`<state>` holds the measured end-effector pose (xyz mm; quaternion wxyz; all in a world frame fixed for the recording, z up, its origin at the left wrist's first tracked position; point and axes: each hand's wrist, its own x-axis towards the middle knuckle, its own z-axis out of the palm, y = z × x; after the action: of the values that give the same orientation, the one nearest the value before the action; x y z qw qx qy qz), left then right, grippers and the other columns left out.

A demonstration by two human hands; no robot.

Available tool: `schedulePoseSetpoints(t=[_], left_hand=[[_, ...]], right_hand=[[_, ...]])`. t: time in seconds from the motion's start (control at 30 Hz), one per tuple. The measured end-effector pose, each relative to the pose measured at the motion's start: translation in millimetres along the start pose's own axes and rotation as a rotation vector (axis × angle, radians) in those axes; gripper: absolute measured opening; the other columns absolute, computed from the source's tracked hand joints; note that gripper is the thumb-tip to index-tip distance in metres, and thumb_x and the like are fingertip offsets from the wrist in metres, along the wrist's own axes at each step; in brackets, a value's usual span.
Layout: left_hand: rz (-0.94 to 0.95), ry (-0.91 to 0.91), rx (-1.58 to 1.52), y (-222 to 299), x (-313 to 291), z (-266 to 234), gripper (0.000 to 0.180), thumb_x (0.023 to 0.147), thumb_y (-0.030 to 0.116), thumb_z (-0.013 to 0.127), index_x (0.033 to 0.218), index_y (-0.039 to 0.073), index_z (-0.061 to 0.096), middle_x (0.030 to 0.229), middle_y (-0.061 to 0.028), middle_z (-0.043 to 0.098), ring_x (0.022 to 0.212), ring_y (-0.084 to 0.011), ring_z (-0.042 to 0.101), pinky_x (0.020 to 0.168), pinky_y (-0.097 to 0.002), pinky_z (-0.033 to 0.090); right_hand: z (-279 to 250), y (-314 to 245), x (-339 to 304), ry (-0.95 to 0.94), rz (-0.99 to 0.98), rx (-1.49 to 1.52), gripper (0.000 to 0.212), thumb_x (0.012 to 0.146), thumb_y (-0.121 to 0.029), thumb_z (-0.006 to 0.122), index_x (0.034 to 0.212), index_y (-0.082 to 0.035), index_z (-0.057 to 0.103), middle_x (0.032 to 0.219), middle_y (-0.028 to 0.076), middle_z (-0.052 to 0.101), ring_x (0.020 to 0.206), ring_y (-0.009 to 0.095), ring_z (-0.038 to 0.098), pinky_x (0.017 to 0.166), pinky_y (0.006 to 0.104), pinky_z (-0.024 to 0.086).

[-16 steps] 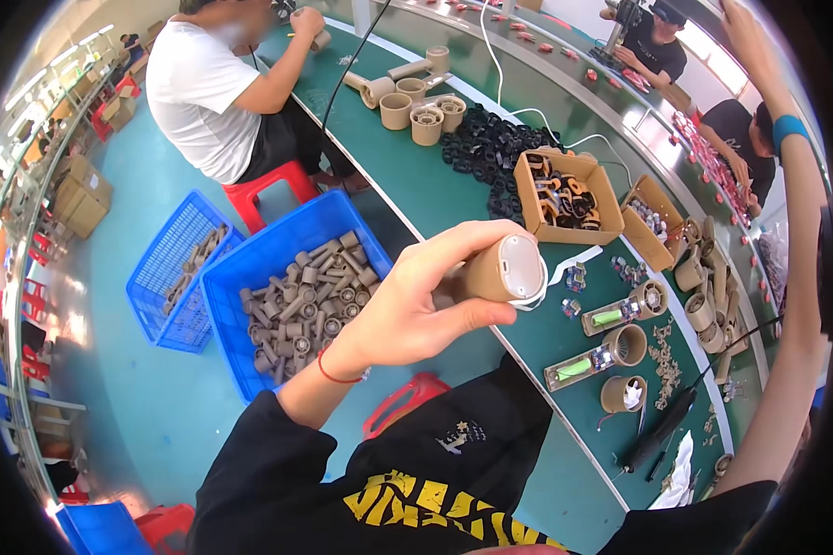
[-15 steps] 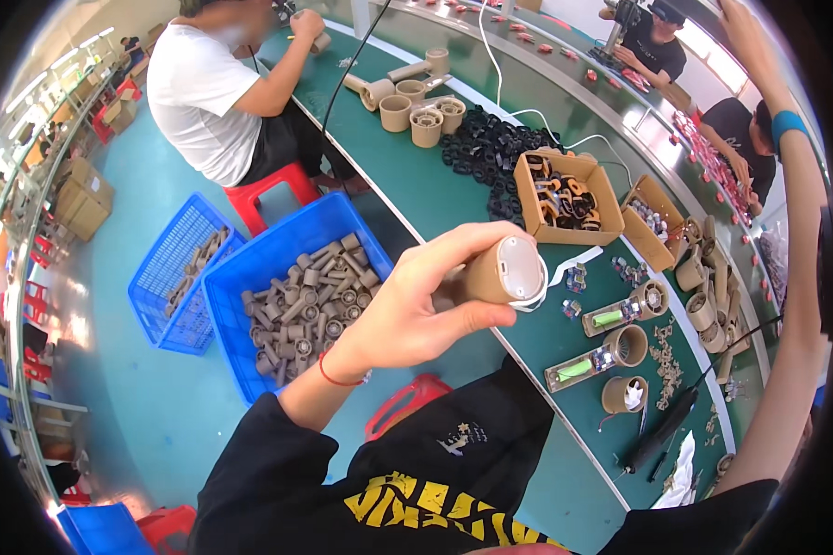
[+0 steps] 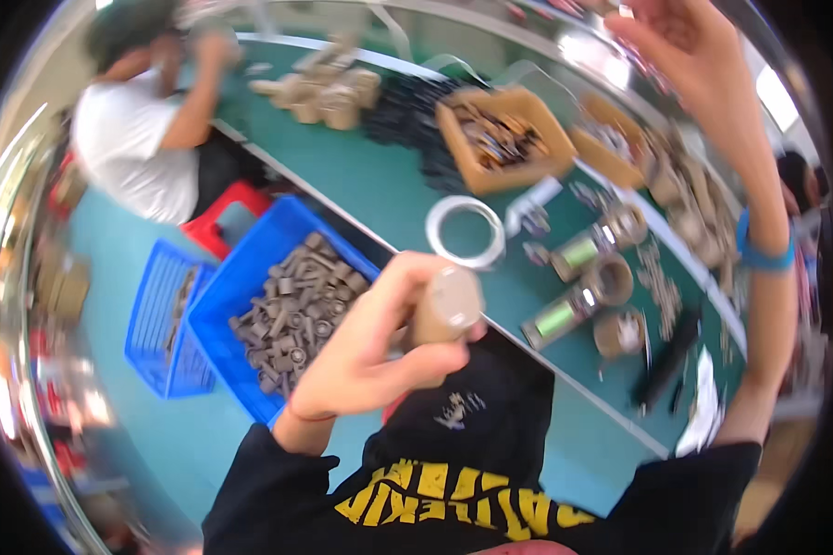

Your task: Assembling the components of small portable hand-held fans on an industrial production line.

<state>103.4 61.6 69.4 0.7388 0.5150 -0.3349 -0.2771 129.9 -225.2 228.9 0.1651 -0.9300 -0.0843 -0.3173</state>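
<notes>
My left hand (image 3: 370,347) is wrapped round a beige plastic cylinder (image 3: 451,301), with its pale, flat end turned up. It is held over the table's near edge; its lower part is hidden by my fingers. My right hand (image 3: 680,51) is raised high at the upper right. Its thumb stands apart from the bent fingers, and no object shows in it, though motion smears it. On the green table (image 3: 342,190) lie two opened beige housings, one farther (image 3: 606,242) and one nearer (image 3: 569,310), each with a green cell. A beige cup (image 3: 620,333) with something white inside stands close by.
A white ring-shaped roll (image 3: 432,231) lies behind my left hand. Farther back are a cardboard box (image 3: 555,148) of parts and a black heap (image 3: 403,116). A black tool (image 3: 666,361) lies at right. A blue crate (image 3: 217,324) of beige parts stands left, near a seated co-worker (image 3: 134,148).
My left hand has moved down and left with the cylinder. My right hand has come lower, into view. The view has shifted, and the white roll now shows.
</notes>
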Motion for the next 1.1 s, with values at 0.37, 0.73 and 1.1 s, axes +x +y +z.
schedulePoseSetpoints(t=[0.37,0.73,1.1], left_hand=[[-0.241,-0.690,0.085,-88.5,5.9,64.8,0.053,0.073,-0.006,0.076,0.113,0.000,0.042,0.088,-0.0146,0.062,0.073,-0.0152,0.061,0.064,-0.0285,0.050],[-0.261,-0.856,0.200,-97.6,6.8,103.0,0.054,0.072,-0.002,0.081,0.112,0.003,0.045,0.093,-0.0112,0.064,0.081,-0.0193,0.065,0.069,-0.0294,0.051],[-0.255,-0.812,0.272,-105.6,3.5,99.9,0.054,0.073,0.005,0.081,0.115,0.004,0.046,0.097,-0.0126,0.063,0.082,-0.0262,0.066,0.069,-0.0328,0.052]], right_hand=[[-36.6,-16.8,-377.0,0.614,1.179,0.359,0.011,0.091,-0.007,0.063,0.097,-0.004,0.054,0.081,0.007,0.065,0.071,0.012,0.063,0.062,0.0220,0.047],[58.6,-42.9,-393.9,0.836,1.241,0.366,0.024,0.082,0.003,0.073,0.090,-0.001,0.051,0.078,0.007,0.065,0.069,0.013,0.067,0.061,0.0215,0.052],[76.4,-31.6,-392.1,0.669,0.990,-0.192,0.027,0.075,0.002,0.080,0.083,-0.001,0.055,0.074,0.003,0.063,0.062,0.007,0.061,0.059,0.0185,0.046]])
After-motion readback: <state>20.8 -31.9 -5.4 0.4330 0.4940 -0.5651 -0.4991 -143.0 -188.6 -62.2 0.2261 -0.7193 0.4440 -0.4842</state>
